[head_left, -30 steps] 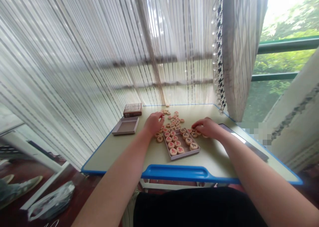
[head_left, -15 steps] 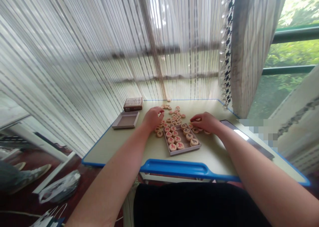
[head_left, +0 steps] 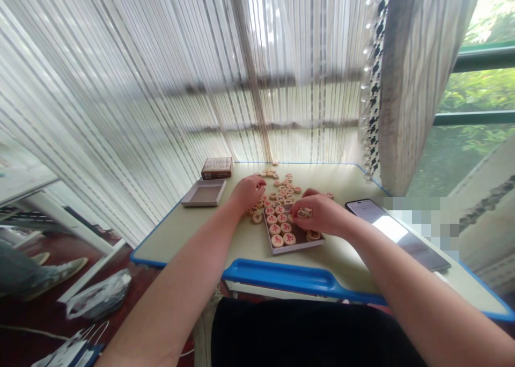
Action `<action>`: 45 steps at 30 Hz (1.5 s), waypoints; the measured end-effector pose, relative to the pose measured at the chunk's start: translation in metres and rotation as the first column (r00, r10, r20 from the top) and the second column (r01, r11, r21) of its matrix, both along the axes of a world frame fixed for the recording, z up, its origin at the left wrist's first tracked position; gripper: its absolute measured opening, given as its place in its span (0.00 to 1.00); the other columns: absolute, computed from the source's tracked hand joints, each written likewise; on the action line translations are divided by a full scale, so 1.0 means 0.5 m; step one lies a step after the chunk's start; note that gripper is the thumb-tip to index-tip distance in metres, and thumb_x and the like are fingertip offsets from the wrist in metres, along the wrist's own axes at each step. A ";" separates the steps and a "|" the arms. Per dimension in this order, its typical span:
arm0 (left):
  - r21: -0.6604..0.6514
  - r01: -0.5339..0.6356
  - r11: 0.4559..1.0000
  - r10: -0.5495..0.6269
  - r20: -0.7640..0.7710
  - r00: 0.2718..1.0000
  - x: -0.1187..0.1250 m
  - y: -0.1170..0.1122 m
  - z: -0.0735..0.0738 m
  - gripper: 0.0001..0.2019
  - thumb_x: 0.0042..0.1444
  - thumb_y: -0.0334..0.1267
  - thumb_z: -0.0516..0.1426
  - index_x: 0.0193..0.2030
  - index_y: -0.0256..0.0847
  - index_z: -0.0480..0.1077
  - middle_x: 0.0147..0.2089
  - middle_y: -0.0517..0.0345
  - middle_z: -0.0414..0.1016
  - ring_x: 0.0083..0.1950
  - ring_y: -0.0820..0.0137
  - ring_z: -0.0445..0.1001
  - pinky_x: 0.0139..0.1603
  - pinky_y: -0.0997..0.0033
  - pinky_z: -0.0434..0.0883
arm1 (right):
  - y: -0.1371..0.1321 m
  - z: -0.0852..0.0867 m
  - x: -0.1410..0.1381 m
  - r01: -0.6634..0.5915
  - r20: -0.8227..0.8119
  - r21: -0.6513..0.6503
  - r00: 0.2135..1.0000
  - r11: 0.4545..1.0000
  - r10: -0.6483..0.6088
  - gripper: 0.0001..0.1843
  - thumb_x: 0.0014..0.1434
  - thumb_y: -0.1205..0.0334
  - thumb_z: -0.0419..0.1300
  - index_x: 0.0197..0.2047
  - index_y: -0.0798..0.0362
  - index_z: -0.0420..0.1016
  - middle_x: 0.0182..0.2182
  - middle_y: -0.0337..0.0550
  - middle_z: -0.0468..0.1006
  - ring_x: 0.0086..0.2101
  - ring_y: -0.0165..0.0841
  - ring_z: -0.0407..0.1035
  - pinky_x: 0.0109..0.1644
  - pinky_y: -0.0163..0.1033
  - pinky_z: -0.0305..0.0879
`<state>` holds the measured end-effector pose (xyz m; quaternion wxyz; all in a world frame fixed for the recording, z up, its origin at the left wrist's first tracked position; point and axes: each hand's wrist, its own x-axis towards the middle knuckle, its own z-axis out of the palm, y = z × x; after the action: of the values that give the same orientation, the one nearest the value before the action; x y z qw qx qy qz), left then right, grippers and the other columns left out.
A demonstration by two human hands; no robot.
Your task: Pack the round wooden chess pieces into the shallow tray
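Observation:
A shallow cardboard box holds round wooden Chinese chess pieces, with red-marked ones in two columns on its left side. My right hand is over the box's right half, thumb and fingers closed around a Chinese chess piece that is mostly hidden. Black-marked pieces under that hand are partly covered. My left hand hovers at the left of the loose pieces, its fingers curled together. Whether anything is between those fingers I cannot make out.
At the table's back left lie a shallow box lid and a brown printed box. A tablet-like device rests on the right. A blue tray edge runs along the front. A striped curtain hangs behind. Someone's shoe shows lower left.
My right hand has moved left and toward me, from the loose pieces beside the box to over its right half. My left hand has barely moved. The view has shifted slightly.

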<state>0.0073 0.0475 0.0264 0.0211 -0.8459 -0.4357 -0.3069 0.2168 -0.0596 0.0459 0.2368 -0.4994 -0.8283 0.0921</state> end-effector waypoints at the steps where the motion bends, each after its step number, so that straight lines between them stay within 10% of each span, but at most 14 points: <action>1: -0.011 0.000 1.000 0.000 -0.016 1.000 0.001 -0.002 0.002 0.10 0.50 0.32 0.51 0.36 0.39 0.73 0.37 0.54 0.74 0.40 0.68 0.71 0.45 0.69 0.67 | -0.003 0.002 0.000 -0.039 0.021 -0.015 0.999 0.999 0.039 0.08 0.46 0.62 0.61 0.32 0.47 0.78 0.33 0.42 0.71 0.32 0.29 0.66 0.39 0.33 0.62; 12: -0.005 0.014 1.000 -0.014 -0.036 0.999 0.004 -0.009 0.006 0.12 0.52 0.34 0.50 0.39 0.38 0.72 0.39 0.53 0.75 0.40 0.68 0.71 0.44 0.69 0.67 | -0.001 0.003 -0.003 -0.206 0.185 0.107 0.965 0.973 0.184 0.08 0.51 0.63 0.56 0.28 0.50 0.78 0.30 0.42 0.76 0.38 0.36 0.65 0.46 0.42 0.59; 19: -0.027 0.021 0.999 -0.020 0.007 1.000 0.008 -0.010 0.008 0.11 0.52 0.34 0.50 0.39 0.38 0.72 0.39 0.54 0.75 0.38 0.70 0.71 0.43 0.71 0.68 | -0.010 -0.002 -0.012 -0.014 0.258 0.193 0.965 0.981 -0.037 0.08 0.49 0.57 0.58 0.32 0.47 0.77 0.32 0.44 0.74 0.40 0.39 0.62 0.39 0.39 0.59; 45: 0.049 -0.014 0.999 0.014 0.000 1.000 0.005 -0.002 0.003 0.11 0.51 0.33 0.51 0.38 0.38 0.73 0.38 0.53 0.76 0.41 0.68 0.71 0.48 0.68 0.67 | 0.022 -0.018 -0.025 0.146 0.200 0.112 0.966 0.983 -0.166 0.09 0.51 0.58 0.56 0.32 0.46 0.77 0.29 0.41 0.76 0.36 0.36 0.63 0.36 0.36 0.57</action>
<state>0.0099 0.0464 0.0279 0.0439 -0.8421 -0.4340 -0.3172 0.2043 -0.0484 0.0369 0.1790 -0.5581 -0.8100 -0.0198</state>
